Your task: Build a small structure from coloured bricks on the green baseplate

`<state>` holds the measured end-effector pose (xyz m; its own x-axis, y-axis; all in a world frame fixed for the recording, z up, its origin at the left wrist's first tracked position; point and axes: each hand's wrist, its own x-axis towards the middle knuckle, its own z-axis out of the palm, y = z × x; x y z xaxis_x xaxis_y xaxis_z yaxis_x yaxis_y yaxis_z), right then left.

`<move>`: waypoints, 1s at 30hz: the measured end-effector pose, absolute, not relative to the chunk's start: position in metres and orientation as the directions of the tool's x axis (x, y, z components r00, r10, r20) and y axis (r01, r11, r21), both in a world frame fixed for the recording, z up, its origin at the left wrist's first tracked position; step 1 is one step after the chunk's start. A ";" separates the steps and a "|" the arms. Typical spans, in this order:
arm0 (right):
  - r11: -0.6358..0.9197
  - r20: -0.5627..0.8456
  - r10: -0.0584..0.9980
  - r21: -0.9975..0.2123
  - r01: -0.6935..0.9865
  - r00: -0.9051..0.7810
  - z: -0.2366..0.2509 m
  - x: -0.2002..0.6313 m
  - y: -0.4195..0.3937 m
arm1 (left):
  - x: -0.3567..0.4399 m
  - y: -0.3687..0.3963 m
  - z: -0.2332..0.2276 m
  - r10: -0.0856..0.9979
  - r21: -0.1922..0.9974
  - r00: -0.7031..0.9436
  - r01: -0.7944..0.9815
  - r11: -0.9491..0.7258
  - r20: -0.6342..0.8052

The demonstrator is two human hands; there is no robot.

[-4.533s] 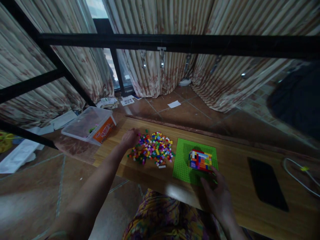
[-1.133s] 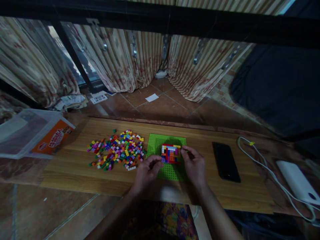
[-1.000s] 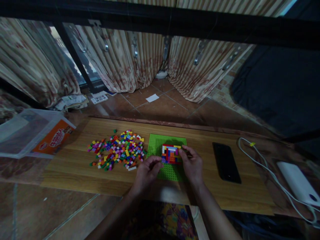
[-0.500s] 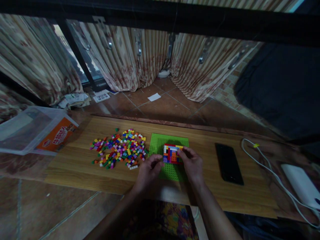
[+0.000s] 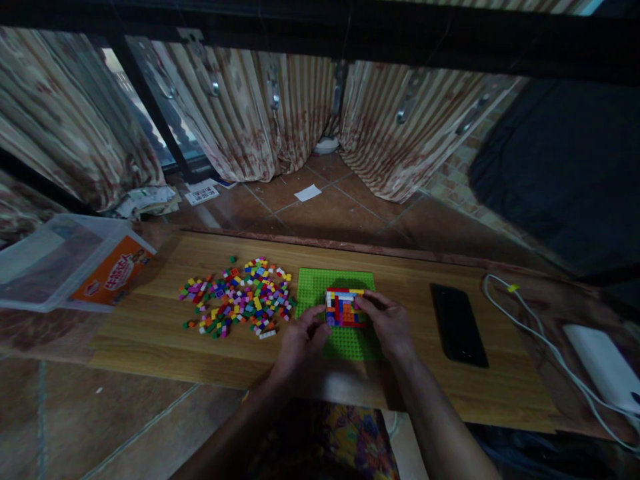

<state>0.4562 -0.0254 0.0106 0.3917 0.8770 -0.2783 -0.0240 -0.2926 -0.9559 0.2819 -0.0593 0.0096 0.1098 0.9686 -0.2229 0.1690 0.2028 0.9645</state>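
A small multicoloured toy-brick structure (image 5: 345,309) is on a green studded baseplate (image 5: 311,283). Around its right side my right hand (image 5: 391,325) is closed, with the thumb and a finger at the upper right corner. Whether a tiny loose brick sits under that thumb is too small to tell. My left hand (image 5: 302,337) is curled at the structure's left edge, its fingertips against that side and the thumb near the lower left corner. Left of the plate lies a spread-out heap of small coloured toy bricks (image 5: 257,300).
The wooden board (image 5: 165,340) holds all this, with a black phone (image 5: 459,325) on its right part. Beyond it are a white cable (image 5: 550,350) and a white power bank-like box (image 5: 603,363). A clear plastic bin (image 5: 95,230) with an orange label stands at the left.
My left hand has moved slightly in toward the structure's left edge. The right hand keeps its hold with little movement. The camera view has shifted a bit.
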 end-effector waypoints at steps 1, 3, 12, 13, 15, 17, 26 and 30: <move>-0.287 -0.278 0.885 -0.957 -0.033 0.374 0.010 0.458 -0.025 | 0.283 -0.061 0.013 0.974 0.963 0.122 0.218 0.159 -0.189; -0.284 -0.280 0.896 -0.958 -0.042 0.344 0.007 0.460 -0.026 | 0.289 -0.064 0.021 0.975 0.943 0.178 0.327 0.066 -0.131; -0.308 -0.284 0.896 -0.951 0.019 0.341 0.007 0.466 -0.023 | 0.337 -0.070 0.032 0.916 0.835 0.376 0.542 -0.094 -0.141; -0.314 -0.288 0.894 -0.949 0.022 0.342 0.008 0.466 -0.023 | 0.339 -0.071 0.031 0.920 0.827 0.365 0.555 -0.091 -0.144; -0.331 -0.304 0.889 -0.944 0.019 0.341 0.010 0.466 -0.023 | 0.342 -0.072 0.030 0.922 0.806 0.355 0.584 -0.092 -0.152; -0.343 -0.316 0.889 -0.939 0.025 0.330 0.010 0.467 -0.022 | 0.342 -0.073 0.031 0.920 0.789 0.358 0.607 -0.099 -0.160; -0.345 -0.325 0.898 -0.938 0.014 0.297 0.011 0.469 -0.022 | 0.347 -0.075 0.026 0.938 0.760 0.316 0.642 -0.102 -0.141; -0.336 -0.309 0.908 -0.941 0.051 0.284 0.008 0.471 -0.022 | 0.348 -0.074 0.024 0.945 0.785 0.310 0.608 -0.117 -0.099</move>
<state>0.4715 -0.0216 0.0076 0.2843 0.9077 -0.3088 0.0506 -0.3358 -0.9406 0.3482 -0.0741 0.0237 0.3103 0.9455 -0.0990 0.6081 -0.1173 0.7852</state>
